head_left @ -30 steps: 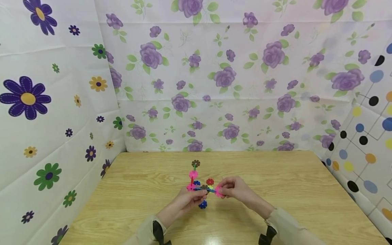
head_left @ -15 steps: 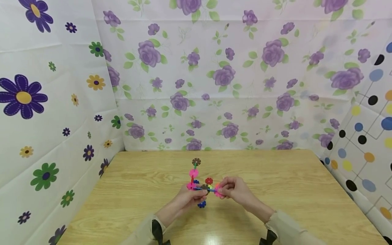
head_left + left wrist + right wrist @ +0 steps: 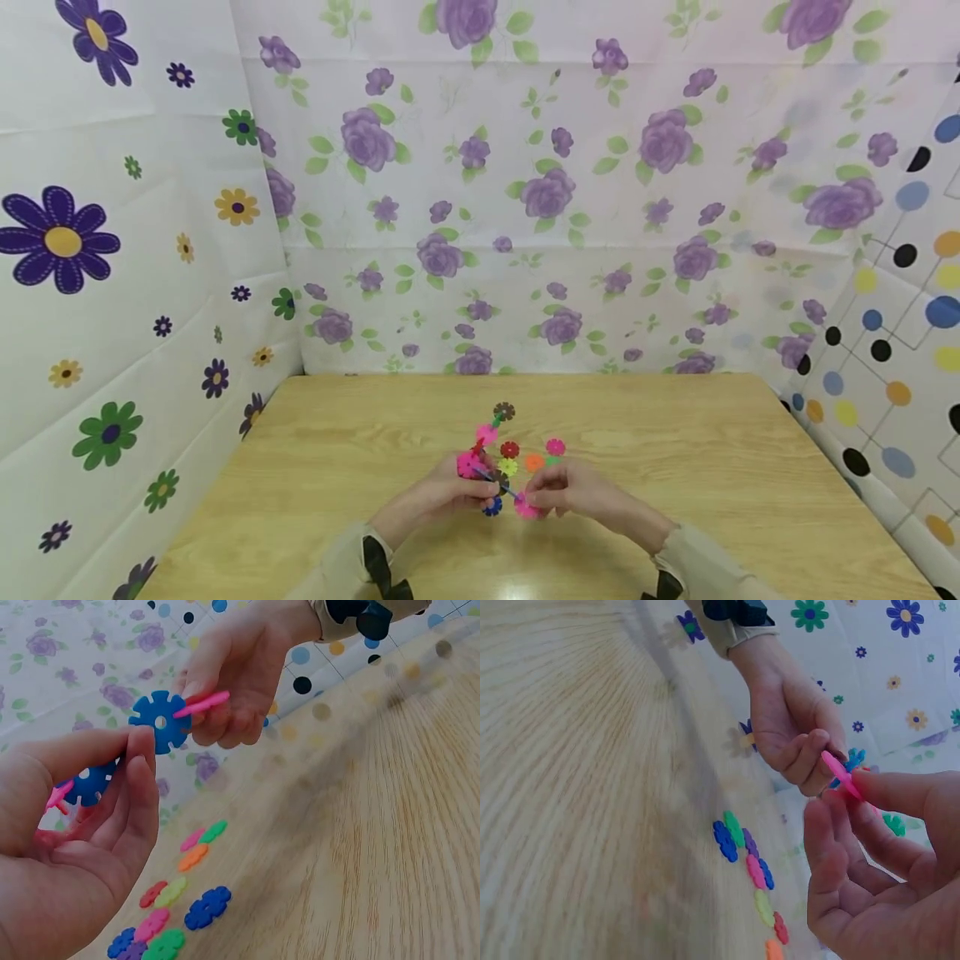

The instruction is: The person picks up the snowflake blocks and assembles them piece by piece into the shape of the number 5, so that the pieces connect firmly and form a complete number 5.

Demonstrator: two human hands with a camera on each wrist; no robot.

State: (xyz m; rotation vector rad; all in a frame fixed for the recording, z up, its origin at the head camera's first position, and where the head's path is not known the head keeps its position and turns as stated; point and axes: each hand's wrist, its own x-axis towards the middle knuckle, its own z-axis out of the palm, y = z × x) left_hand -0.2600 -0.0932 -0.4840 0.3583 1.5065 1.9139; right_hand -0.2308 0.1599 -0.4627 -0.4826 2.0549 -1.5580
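A chain of slotted plastic snowflake discs hangs above the table between the two hands. My left hand (image 3: 453,490) pinches its middle, thumb and fingertips together at a brown disc (image 3: 501,482). Close by that grip, a pink disc (image 3: 470,464) carries an arm of discs topped by another brown one (image 3: 504,411). At the chain's near right end, my right hand (image 3: 583,493) pinches a pink snowflake disc (image 3: 840,774) between thumb and finger. This pink disc sits in a blue disc (image 3: 160,722), edge-on to it in the left wrist view.
Loose snowflake discs lie flat on the wooden table (image 3: 322,492) beyond and below the hands: red (image 3: 510,450), yellow (image 3: 508,467), orange (image 3: 534,462), pink (image 3: 555,447), blue (image 3: 208,907) and green (image 3: 163,946). Flowered cloth (image 3: 420,192) hangs behind the table.
The right hand has come lower, toward the person, swinging the chain's right end down. The arm topped by brown now leans right. Loose orange, pink and green discs have come into sight.
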